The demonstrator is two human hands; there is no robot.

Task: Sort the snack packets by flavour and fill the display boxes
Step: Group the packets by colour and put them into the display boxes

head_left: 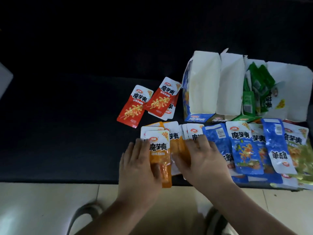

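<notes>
Several orange snack packets (pixel 160 150) lie fanned near the front edge of the black table. My left hand (pixel 138 165) grips the front one with the thumb on its lower part. My right hand (pixel 203 160) rests flat on the orange packets (pixel 179 145) beside it. Three red packets (pixel 149 102) lie farther back. Blue packets (pixel 243 146) and a yellow-green packet (pixel 296 150) are spread to the right. Behind them stand a blue display box (pixel 198 89) and a second open box (pixel 230 87), both showing white insides, and a green box (pixel 249 102) with green packets (pixel 259 78) in it.
The black table (pixel 67 133) extends left and far back into darkness. A torn white box flap (pixel 298 92) lies at the right. A pale object (pixel 5 78) sits at the left edge. Light floor tiles (pixel 42 209) and my shoes show below the table edge.
</notes>
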